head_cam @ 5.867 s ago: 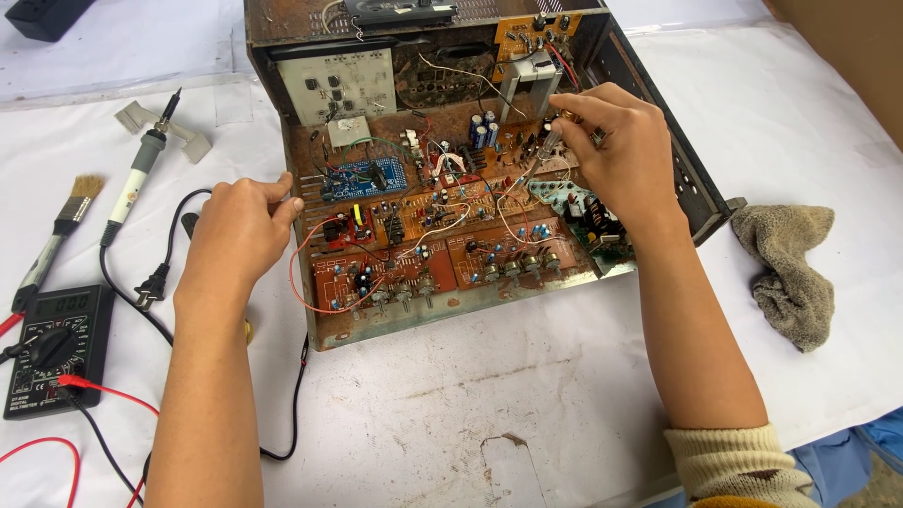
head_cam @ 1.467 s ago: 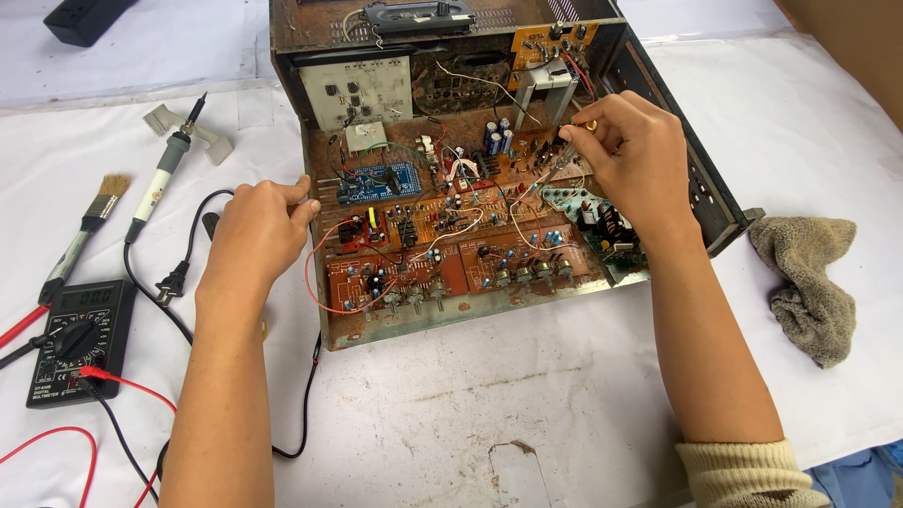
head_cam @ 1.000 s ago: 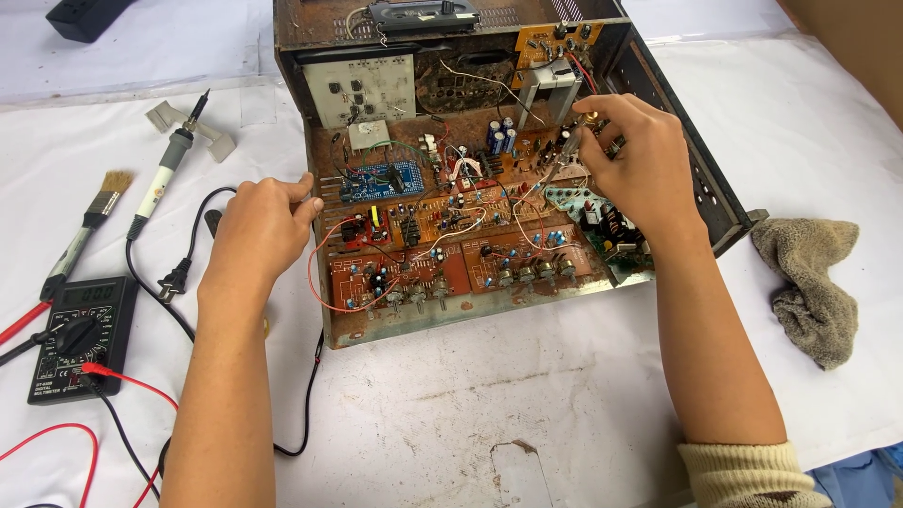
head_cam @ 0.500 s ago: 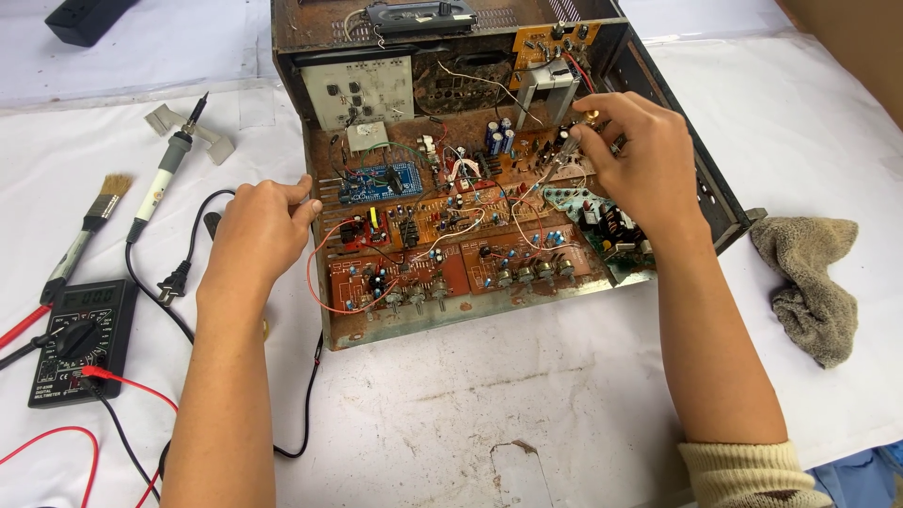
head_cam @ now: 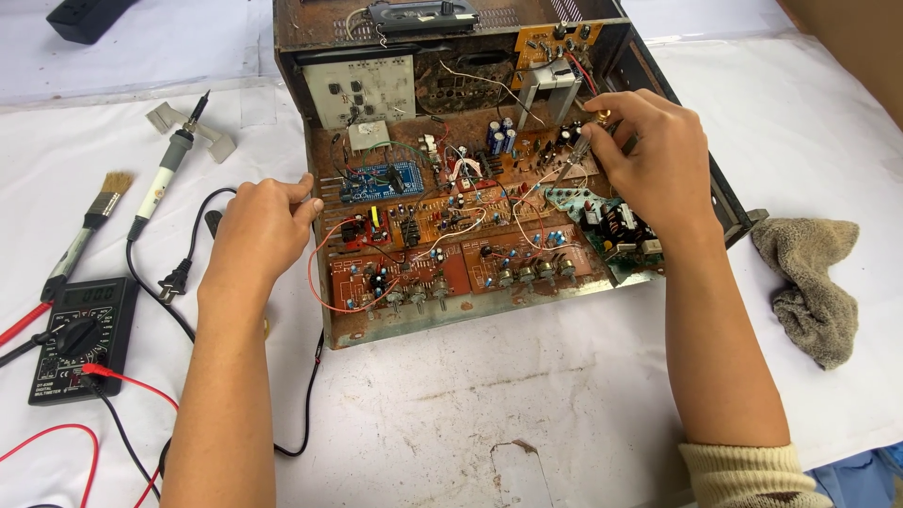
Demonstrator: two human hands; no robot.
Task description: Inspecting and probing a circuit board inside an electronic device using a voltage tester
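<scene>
While the left hand (head_cam: 259, 226) rests on the left edge of the rusty open chassis (head_cam: 395, 325), its fingers curl loosely over the metal rim, gripping nothing else. Just right of those fingertips lie a blue circuit board (head_cam: 378, 182) and a red looping wire (head_cam: 324, 273). Left of that hand, well apart on the white table (head_cam: 470, 414), lie a soldering iron (head_cam: 167, 169), a paintbrush (head_cam: 89, 226) and a black multimeter (head_cam: 80, 339). The right hand (head_cam: 649, 160) reaches into the chassis's back right part, fingers pinched around a thin metal tool (head_cam: 576, 155) whose tip points down among the components. Below those fingers sits a green board (head_cam: 616, 226). Right of the chassis, a crumpled grey rag (head_cam: 814, 282) lies on the table.
</scene>
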